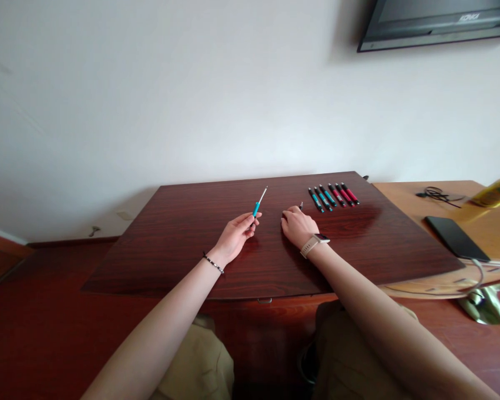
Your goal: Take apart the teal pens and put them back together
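Note:
My left hand [238, 236] pinches a teal pen body [256, 209] above the table. A thin, pale refill [263, 194] sticks out bare from its upper end, tilted up to the right. My right hand [299, 225] is lowered to the tabletop with its fingers curled down. Just past its knuckles pokes the tip of a dark pen piece [301, 205]; the rest of it is hidden by the hand. Beyond that hand, three teal pens [322, 198] and three red pens [344, 194] lie side by side in a slanting row.
The dark wooden table [183, 233] stands against a white wall. To its right, a lighter desk [404, 194] bears a black phone [456, 238], a coiled black cable [437, 193] and a yellow bottle [495, 193]. A television [437, 25] hangs at the upper right.

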`<state>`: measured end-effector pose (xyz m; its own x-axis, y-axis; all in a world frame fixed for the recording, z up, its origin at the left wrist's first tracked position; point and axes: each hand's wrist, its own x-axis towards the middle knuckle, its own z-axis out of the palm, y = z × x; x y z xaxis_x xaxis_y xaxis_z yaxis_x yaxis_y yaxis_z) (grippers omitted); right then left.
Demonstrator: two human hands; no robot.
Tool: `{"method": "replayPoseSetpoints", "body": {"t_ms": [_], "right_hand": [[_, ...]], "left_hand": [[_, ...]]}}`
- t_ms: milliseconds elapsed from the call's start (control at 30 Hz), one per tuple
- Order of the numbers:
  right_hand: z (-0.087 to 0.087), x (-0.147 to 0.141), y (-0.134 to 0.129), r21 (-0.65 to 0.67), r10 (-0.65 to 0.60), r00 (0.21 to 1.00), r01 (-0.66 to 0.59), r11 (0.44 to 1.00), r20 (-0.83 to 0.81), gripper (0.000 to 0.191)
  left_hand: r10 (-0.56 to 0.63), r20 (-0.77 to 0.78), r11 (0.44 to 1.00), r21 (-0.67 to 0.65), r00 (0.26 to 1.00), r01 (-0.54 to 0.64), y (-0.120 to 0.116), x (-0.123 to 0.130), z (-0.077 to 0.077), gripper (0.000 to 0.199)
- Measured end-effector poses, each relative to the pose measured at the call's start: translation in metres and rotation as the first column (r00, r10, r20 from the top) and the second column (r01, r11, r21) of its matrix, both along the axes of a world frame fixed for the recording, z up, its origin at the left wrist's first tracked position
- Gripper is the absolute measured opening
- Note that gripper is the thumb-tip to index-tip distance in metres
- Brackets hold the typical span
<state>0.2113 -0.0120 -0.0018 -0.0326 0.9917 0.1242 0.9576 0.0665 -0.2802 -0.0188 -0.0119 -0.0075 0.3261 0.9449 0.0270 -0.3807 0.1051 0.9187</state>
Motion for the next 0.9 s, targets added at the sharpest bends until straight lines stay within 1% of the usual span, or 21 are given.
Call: {"method": "replayPoseSetpoints", "body": {"t_ms": [133,333,400,567,633,700,733,767,800,833,867,900], "right_hand": [[-0.001,0.001,0.006,0.007,0.037,0.999,-0.037,0.999,0.036,0.034],[-0.001,0.000,0.012,0.038,0.080,0.997,-0.080,0.996,-0.014,0.028],[-0.002,-0.001,0.013,0.046,0.115,0.993,-0.114,0.992,-0.021,0.029],[-0.006,-0.002,0.013,0.030,0.209,0.977,-0.210,0.977,0.037,0.032],[-0.006,-0.001,0.013,0.053,0.230,0.972,-0.228,0.972,-0.039,0.033],[-0.005,0.001,0.015,0.111,0.250,0.946,-0.232,0.967,-0.207,0.032],[-0.003,0.003,0.017,0.147,0.259,0.912,-0.223,0.964,-0.319,0.031],[-0.002,0.004,0.019,0.178,0.267,0.856,-0.208,0.962,-0.443,0.028],[0.000,0.005,0.020,0.199,0.272,0.775,-0.190,0.961,-0.570,0.024],[0.001,0.006,0.022,0.211,0.268,0.670,-0.168,0.963,-0.693,0.019],[0.003,0.006,0.023,0.211,0.255,0.543,-0.143,0.967,-0.800,0.015],[0.005,0.006,0.024,0.206,0.237,0.404,-0.119,0.971,-0.883,0.016]], "left_hand": [[0.008,0.000,1.000,0.023,1.000,-0.008,0.000,0.000,-0.003,0.037],[0.031,-0.030,0.998,0.059,0.999,-0.030,-0.001,0.002,-0.003,0.038],[0.045,-0.039,0.997,0.071,0.998,-0.042,-0.001,0.003,-0.002,0.039],[0.077,-0.054,0.993,0.096,0.996,-0.071,-0.004,0.003,-0.001,0.040],[0.086,-0.064,0.992,0.102,0.994,-0.079,-0.005,0.003,-0.001,0.040],[0.094,-0.074,0.991,0.106,0.993,-0.085,-0.005,0.003,-0.002,0.039],[0.097,-0.077,0.990,0.109,0.992,-0.088,-0.005,0.003,-0.003,0.039],[0.097,-0.079,0.990,0.112,0.992,-0.088,-0.005,0.002,-0.004,0.039],[0.097,-0.081,0.990,0.115,0.992,-0.088,-0.004,0.002,-0.005,0.039],[0.096,-0.085,0.989,0.117,0.992,-0.086,-0.004,0.002,-0.006,0.039],[0.093,-0.091,0.989,0.120,0.991,-0.082,-0.004,0.001,-0.006,0.039],[0.092,-0.098,0.989,0.124,0.991,-0.080,-0.003,0.001,-0.007,0.039]]}}
